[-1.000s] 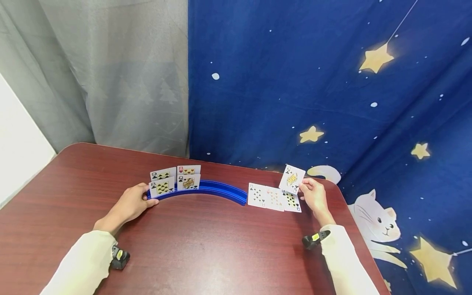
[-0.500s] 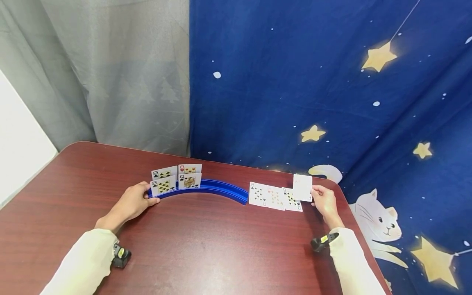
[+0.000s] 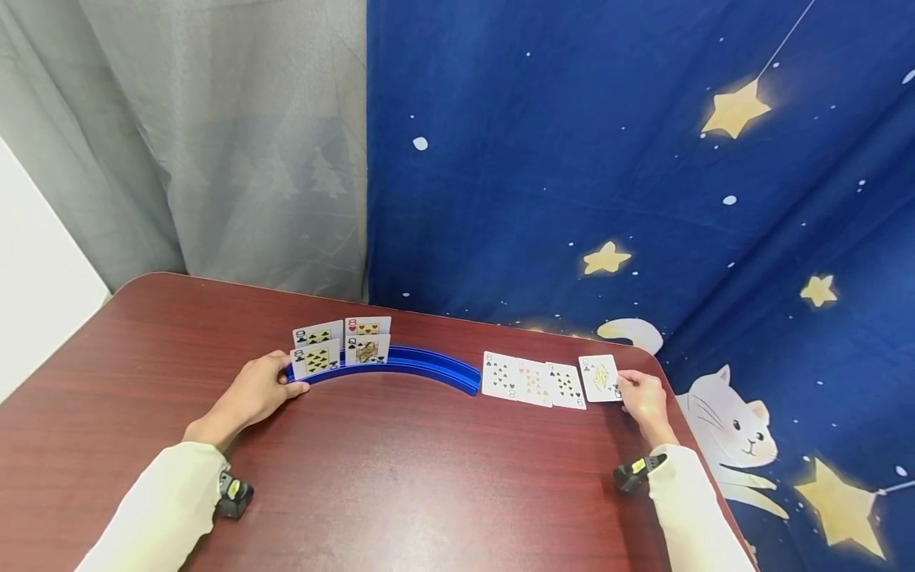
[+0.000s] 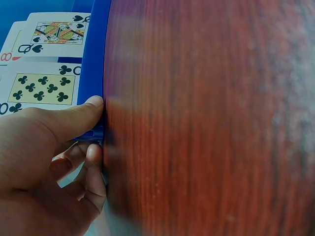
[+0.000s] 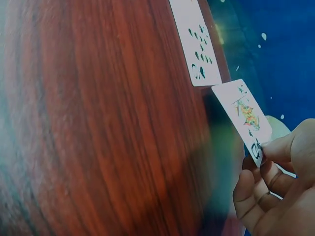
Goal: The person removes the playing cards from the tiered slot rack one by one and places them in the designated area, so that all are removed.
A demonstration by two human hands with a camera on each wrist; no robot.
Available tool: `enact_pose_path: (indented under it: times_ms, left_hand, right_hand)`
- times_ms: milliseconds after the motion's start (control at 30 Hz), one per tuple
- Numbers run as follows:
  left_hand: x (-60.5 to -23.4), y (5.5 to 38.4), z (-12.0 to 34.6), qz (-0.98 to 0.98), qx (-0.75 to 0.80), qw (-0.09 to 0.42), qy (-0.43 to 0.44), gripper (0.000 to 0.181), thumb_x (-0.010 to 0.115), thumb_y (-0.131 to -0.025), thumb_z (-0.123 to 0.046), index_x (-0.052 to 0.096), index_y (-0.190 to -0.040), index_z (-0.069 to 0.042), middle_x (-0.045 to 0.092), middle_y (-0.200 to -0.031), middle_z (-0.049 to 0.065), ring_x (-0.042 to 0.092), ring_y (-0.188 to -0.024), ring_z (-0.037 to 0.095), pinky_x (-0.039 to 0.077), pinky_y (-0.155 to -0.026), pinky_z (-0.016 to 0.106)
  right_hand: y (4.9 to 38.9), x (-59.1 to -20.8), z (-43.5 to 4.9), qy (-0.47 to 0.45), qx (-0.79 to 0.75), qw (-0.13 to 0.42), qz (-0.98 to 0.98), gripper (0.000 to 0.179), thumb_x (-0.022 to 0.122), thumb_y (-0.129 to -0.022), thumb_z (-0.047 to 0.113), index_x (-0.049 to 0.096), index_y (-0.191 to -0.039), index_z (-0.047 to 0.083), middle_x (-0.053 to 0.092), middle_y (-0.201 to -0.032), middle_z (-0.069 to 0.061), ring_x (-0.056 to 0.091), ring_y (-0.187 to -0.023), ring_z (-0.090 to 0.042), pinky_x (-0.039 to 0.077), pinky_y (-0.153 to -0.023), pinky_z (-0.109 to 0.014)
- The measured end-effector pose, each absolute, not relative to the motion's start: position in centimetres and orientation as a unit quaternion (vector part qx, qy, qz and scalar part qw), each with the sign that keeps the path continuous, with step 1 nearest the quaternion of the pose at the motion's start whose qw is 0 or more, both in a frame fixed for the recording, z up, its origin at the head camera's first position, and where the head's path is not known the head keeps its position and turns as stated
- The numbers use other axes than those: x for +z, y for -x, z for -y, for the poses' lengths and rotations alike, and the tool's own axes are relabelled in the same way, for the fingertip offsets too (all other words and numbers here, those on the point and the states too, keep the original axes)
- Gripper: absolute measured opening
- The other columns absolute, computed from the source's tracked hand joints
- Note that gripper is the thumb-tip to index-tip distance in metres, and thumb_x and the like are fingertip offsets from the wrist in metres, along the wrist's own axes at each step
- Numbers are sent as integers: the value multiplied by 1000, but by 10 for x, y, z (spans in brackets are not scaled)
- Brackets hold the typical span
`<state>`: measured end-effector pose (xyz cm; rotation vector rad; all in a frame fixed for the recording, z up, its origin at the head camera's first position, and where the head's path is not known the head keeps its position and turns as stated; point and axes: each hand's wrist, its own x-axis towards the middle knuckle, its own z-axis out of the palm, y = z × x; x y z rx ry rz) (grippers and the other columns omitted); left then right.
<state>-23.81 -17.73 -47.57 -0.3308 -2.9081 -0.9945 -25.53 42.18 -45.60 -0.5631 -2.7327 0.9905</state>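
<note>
A blue curved card holder [image 3: 436, 369] lies on the table, its left end gripped by my left hand [image 3: 252, 391]. The left wrist view has the thumb on its edge and the other fingers curled below. Two rows of playing cards stand in it, including a queen of spades [image 4: 58, 34], a clubs card [image 4: 42, 88] and a red eight [image 3: 368, 326]. My right hand [image 3: 646, 401] pinches a face card [image 3: 597, 376] by its right edge, between thumb and fingers. That card is beside the right end of a face-up row; whether it touches the table is unclear.
Face up right of the holder lie a black-suit card [image 3: 499, 375], a red-suit card [image 3: 534, 383] and another black-suit card [image 3: 566, 386]. A blue star-patterned curtain [image 3: 500, 159] and a grey curtain [image 3: 264, 159] hang behind the table [image 3: 415, 469].
My right hand has carried the face card from above the row to the right and down beside its end, tilting it on the way. The left hand stays on the holder.
</note>
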Motion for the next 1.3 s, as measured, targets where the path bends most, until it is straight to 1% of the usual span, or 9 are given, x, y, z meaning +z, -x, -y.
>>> enact_pose_path:
  times_ms: [133,367,500,867,1033,1067,1133,1233,1300]
  left_hand:
    - [-476,238,178,941,-321,21,106,28,77,-86,-16,64,-99,5,51,-81,6,48,-73,19,37,-68,35]
    - [-476,237,178,940,-322,23,106,26,76,-86,-14,64,-97,4,50,-80,5,48,-73,19,37,-68,34]
    - [-476,237,178,940,-323,26,106,25,76,-85,-14,63,-95,4,50,-79,5,48,-72,19,37,-68,34]
    - [-478,238,178,942,-319,27,104,25,77,-85,-14,63,-96,4,51,-80,5,49,-73,20,37,-68,35]
    - [-477,238,178,942,-318,25,101,24,77,-85,-15,63,-94,3,50,-79,5,49,-74,20,37,-68,35]
    - [-477,238,178,942,-319,25,101,24,77,-85,-15,63,-94,3,50,-79,5,49,-73,20,37,-68,35]
    - [-477,238,178,942,-319,27,103,24,77,-85,-15,63,-94,3,50,-79,5,49,-73,20,37,-68,35]
    - [-477,239,178,942,-318,31,104,23,77,-84,-14,63,-93,2,50,-78,4,48,-72,19,37,-68,35]
    - [-478,239,178,942,-317,34,105,22,77,-84,-15,63,-91,1,50,-78,4,48,-72,19,37,-68,34]
  right_hand:
    - [252,-457,-425,195,330,81,920,28,53,-97,9,66,-116,-8,68,-98,-24,55,-60,-11,49,-50,-23]
    - [250,-456,-427,193,326,45,924,29,53,-97,10,65,-115,-8,66,-101,-24,58,-74,-18,50,-53,-23]
    - [249,-457,-429,197,322,29,926,29,55,-96,11,65,-116,-7,67,-100,-23,59,-74,-18,51,-53,-24]
    - [253,-464,-428,196,304,47,931,26,61,-93,13,69,-111,-4,70,-100,-22,59,-72,-21,48,-49,-23]
    - [253,-464,-427,190,282,60,938,25,63,-92,14,70,-107,-3,72,-97,-20,59,-68,-22,47,-49,-25]
    - [252,-464,-427,189,275,62,941,24,63,-91,15,71,-107,-3,72,-96,-20,60,-67,-23,47,-51,-26]
    - [252,-463,-426,186,259,67,946,24,63,-92,17,71,-105,-1,73,-95,-19,62,-70,-27,47,-58,-32]
    - [251,-461,-424,187,239,71,950,23,63,-92,19,72,-104,1,73,-98,-18,64,-84,-36,47,-71,-44]
    - [250,-458,-420,190,234,72,951,23,62,-93,20,72,-104,3,72,-101,-18,62,-93,-39,46,-76,-50]
